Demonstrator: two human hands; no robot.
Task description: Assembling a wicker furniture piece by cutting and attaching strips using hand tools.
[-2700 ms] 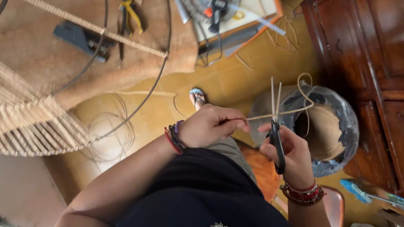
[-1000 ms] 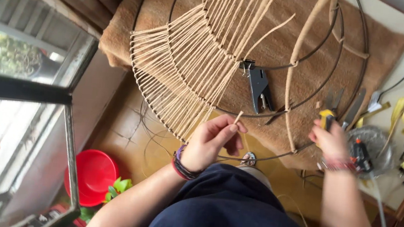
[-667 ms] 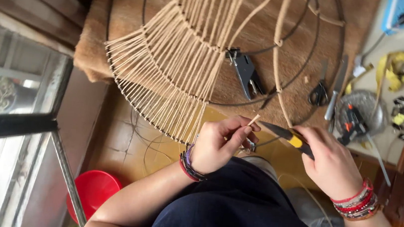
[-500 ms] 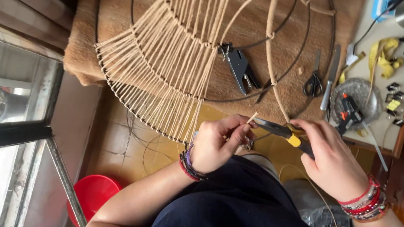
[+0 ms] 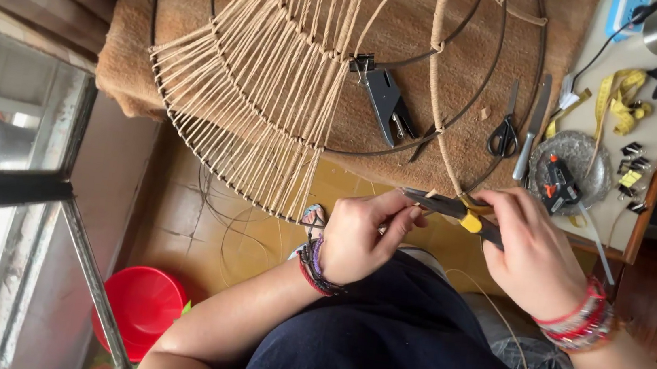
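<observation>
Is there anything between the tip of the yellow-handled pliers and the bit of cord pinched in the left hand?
Nothing visible. The right hand holds the yellow-handled pliers, whose dark tip reaches right to the short tan cord end pinched by the left hand. The woven wire hoop frame lies beyond them on the table.

Wire frame lies on the bench, scissors to its right, bucket on the floor below left.
</observation>
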